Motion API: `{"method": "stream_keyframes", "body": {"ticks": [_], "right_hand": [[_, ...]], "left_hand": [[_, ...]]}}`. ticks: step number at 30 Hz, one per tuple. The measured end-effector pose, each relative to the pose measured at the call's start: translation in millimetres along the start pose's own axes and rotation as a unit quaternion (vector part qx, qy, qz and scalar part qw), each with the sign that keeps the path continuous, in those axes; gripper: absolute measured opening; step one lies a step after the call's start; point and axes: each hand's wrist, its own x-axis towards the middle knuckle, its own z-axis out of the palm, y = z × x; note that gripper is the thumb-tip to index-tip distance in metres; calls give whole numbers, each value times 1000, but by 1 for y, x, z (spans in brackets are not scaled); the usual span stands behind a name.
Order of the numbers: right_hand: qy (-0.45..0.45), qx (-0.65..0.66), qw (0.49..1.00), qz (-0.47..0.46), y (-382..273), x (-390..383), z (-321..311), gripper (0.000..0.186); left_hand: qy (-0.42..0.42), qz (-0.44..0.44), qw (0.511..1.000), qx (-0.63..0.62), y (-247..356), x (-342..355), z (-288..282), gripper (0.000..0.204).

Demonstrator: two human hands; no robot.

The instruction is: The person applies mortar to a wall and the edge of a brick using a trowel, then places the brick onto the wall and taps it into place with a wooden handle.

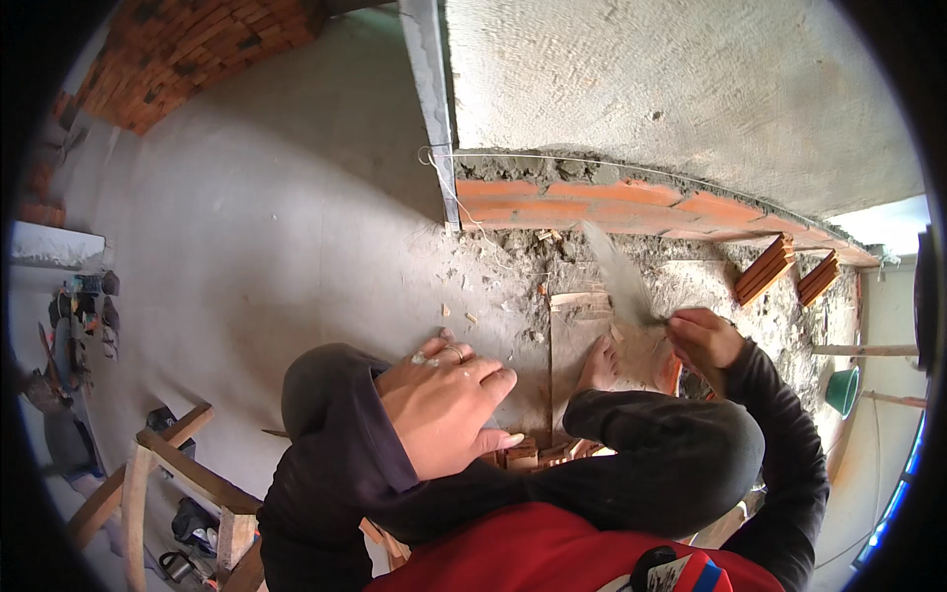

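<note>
My left hand (pixel 454 405), with whitish flecks and a ring, rests loosely open near my left knee, holding nothing. My right hand (pixel 705 335) is closed on a blurred grey blade-like tool (pixel 631 281), which extends up-left over mortar-strewn floor toward a low course of red hollow bricks (pixel 621 207). Wet mortar (pixel 562 168) lines its top beneath a rough plastered slab (pixel 671 79), and a thin white string runs along it from an upright metal bar (pixel 429 109). My bare feet (pixel 599 363) are below the tool.
Two small brick stacks (pixel 764 266) lean at right, near a green basin (pixel 841 392) and wooden poles (pixel 853 350). A brick pile (pixel 187 49) stands upper left. A wooden frame (pixel 178 454) is lower left, with assorted tools and objects (pixel 84 321) along the left side.
</note>
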Motion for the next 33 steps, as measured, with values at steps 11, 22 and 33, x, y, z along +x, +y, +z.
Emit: {"method": "stream_keyframes", "body": {"ticks": [11, 22, 33], "right_hand": [[212, -172, 918, -289, 8, 139, 111, 25], [288, -80, 926, -233, 51, 149, 101, 24], [295, -128, 936, -143, 58, 90, 58, 25]], "left_hand": [[-28, -48, 998, 14, -3, 10, 3, 58], [-43, -52, 998, -3, -1, 20, 0, 60], [-24, -41, 999, 9, -4, 13, 0, 60]]}}
